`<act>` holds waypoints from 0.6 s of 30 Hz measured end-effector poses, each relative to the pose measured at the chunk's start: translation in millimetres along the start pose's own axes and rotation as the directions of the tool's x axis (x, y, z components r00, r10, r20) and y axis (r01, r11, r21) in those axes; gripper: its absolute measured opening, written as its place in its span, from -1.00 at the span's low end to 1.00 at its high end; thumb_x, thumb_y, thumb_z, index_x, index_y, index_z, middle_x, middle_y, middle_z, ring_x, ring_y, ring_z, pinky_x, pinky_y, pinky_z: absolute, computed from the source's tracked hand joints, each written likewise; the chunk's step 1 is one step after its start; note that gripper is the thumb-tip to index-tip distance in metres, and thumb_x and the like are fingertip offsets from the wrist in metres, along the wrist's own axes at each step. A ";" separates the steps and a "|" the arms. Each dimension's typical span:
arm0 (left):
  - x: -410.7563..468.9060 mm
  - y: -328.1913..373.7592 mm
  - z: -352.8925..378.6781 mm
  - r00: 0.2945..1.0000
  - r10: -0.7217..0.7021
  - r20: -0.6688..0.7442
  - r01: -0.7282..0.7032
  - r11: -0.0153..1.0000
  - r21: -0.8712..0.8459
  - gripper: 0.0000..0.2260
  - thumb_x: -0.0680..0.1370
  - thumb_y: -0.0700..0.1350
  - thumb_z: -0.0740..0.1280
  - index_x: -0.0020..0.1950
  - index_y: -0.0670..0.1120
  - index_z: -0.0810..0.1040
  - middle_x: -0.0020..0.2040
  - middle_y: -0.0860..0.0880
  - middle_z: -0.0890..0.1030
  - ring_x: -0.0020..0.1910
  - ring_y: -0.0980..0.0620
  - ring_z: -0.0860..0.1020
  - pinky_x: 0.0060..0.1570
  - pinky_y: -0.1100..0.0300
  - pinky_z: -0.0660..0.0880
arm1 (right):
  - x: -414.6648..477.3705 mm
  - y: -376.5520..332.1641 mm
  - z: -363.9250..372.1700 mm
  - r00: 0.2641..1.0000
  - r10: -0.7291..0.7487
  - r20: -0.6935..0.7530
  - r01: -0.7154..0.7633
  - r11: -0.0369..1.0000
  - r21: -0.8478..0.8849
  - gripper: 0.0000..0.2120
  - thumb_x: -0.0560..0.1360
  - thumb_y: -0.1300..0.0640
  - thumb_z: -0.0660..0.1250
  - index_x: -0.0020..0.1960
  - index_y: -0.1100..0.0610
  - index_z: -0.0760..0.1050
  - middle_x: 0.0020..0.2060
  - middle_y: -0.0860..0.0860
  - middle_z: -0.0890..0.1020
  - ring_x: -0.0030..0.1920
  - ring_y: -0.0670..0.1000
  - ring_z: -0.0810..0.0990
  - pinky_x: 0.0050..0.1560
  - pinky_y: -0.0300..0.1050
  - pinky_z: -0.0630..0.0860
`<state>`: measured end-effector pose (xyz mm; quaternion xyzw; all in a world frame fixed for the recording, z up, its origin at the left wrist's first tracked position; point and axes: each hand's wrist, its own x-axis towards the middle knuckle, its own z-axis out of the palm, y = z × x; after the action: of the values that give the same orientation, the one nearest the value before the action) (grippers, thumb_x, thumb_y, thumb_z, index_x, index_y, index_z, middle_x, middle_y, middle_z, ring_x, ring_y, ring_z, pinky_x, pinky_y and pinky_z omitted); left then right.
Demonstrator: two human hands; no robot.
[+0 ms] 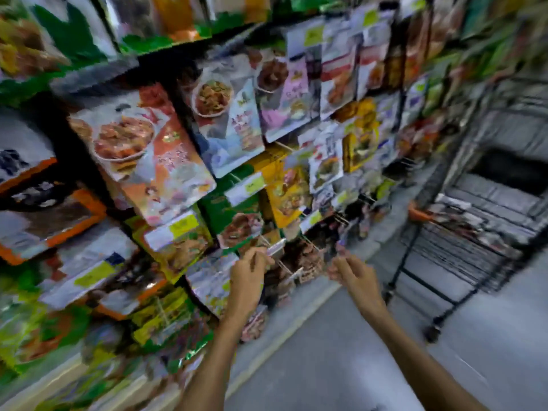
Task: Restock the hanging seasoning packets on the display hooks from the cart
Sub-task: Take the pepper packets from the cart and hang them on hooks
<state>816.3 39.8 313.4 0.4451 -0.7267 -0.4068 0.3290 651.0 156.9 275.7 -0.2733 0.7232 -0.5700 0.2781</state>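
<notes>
The head view is heavily blurred by motion. Rows of seasoning packets [154,149] hang on display hooks across the left and centre. My left hand [247,274] reaches up to a low hook [292,272] and pinches what looks like the silvery top edge of a packet [274,249]. My right hand [353,272] hovers just right of it with fingers loosely curled; whether it holds anything I cannot tell. A black wire cart [462,232] stands at the right with packets lying in it.
Yellow price tags [184,225] stick out from the hook ends. Grey floor [341,351] stretches between the display and the cart. The cart's wheels [431,332] stand close to my right forearm. More packets fill the upper shelves.
</notes>
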 end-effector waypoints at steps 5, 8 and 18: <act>-20.1 0.3 136.6 0.972 -0.147 0.184 0.159 0.986 -0.054 -0.79 0.61 -0.27 0.20 -0.15 -0.18 0.59 -0.28 -0.10 0.64 -0.26 -0.09 0.58 -0.15 0.05 0.50 | 4.8 65.3 -113.3 0.989 0.104 -0.103 -0.118 0.984 -0.137 -0.77 0.58 0.25 0.23 -0.20 0.22 0.57 -0.30 0.13 0.65 -0.23 0.17 0.63 -0.11 0.07 0.53; -27.8 7.0 200.1 0.944 -0.178 0.279 0.185 0.983 0.001 -0.73 0.60 -0.25 0.21 -0.25 -0.01 0.52 -0.31 -0.04 0.60 -0.26 -0.15 0.57 -0.16 -0.02 0.50 | 7.8 90.6 -169.2 0.979 0.155 -0.134 -0.179 0.964 -0.196 -0.81 0.57 0.24 0.26 -0.20 0.12 0.54 -0.32 0.03 0.65 -0.28 0.00 0.64 -0.17 -0.14 0.53; 37.6 50.6 361.7 0.850 -0.074 0.522 -0.014 0.986 0.164 -0.82 0.63 -0.11 0.18 -0.13 -0.04 0.51 -0.39 0.06 0.46 -0.45 0.12 0.42 -0.47 0.34 0.23 | 75.6 121.6 -293.6 0.858 0.325 -0.398 -0.375 0.926 -0.052 -0.87 0.56 0.20 0.27 -0.12 0.12 0.57 -0.32 0.00 0.68 -0.27 -0.06 0.66 -0.13 -0.14 0.55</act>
<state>478.6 127.1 198.8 0.3533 -0.8124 -0.4580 0.0741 379.3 324.9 207.5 -0.0377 0.8358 -0.5048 0.2126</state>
